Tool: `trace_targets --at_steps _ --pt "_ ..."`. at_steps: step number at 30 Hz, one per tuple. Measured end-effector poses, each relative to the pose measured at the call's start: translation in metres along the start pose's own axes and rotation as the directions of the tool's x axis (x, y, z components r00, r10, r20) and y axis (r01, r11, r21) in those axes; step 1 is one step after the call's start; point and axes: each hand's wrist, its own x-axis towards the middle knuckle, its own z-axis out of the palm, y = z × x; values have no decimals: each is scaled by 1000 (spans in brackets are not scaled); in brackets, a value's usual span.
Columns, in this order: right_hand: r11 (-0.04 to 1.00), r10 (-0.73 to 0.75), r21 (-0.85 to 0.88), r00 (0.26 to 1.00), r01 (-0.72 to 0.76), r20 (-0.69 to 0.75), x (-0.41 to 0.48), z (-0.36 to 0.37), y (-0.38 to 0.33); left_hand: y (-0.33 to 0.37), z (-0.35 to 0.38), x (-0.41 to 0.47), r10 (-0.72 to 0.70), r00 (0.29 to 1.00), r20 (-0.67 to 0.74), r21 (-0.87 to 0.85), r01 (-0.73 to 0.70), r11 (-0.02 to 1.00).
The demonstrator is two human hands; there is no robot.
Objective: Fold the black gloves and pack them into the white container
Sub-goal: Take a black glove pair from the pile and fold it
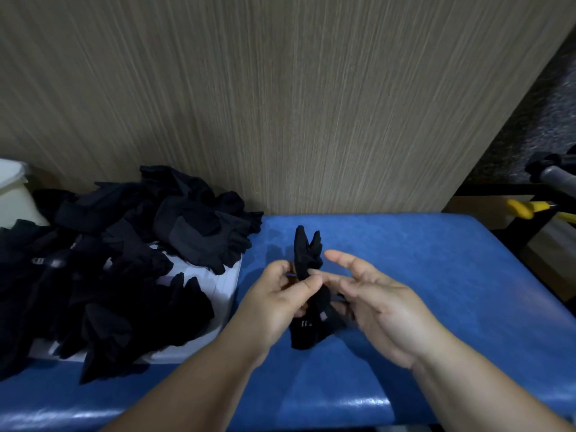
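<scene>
Thumb and fingertips of the left hand (pixel 280 300) pinch a limp black fabric glove (pixel 307 257) near its middle, holding it clear above the blue padded bench (pixel 436 275), finger stalls pointing away and cuff hanging toward the person. The right hand (pixel 383 310) lies open beside it, fingers nearly straight and thumb raised; its lower fingers appear to brush the cuff end without closing on it, though that contact is partly hidden. Step in hand, as judged: folding this 1 glove before packing. To do it well, the open hand should press the stalls flat together, then bring cuff to fingertips in 1 fold, with the pinch set at the crease so the slack cloth cannot spring apart. Material: thin, matte, stretchy-looking fabric that drapes and bunches; a small pale tag shows near the cuff. At the left, the white rectangular container (pixel 224 285), thin-walled and resting on the bench, is largely buried under a loose heap of black gloves (pixel 124 244) — unfolded, tangled, spilling over its rim. Behind stands a wood-grain wall panel (pixel 280 104) with fine vertical streaks; the bench cover looks like smooth, slightly glossy vinyl.
</scene>
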Motion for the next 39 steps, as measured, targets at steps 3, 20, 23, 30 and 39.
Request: trace_targets --at_steps 3,20,23,30,39 --pt "998 -60 2 995 60 -85 3 1 -1 1 -1 4 -54 996 -73 -91 48 995" --pt "798 -150 -597 932 -83 -329 -2 -17 5 -10 -1 4 24 999 -43 172 -16 985" --pt "533 -181 -825 928 -185 -325 -4 -26 12 -18 -1 3 261 959 -114 556 -156 816" --pt "146 -340 -986 940 86 32 -4 -26 15 -26 2 1 443 875 195 814 -396 425" --pt "-122 65 -989 993 -86 -94 -3 -24 24 -32 1 -2 84 968 238 955 -249 161"
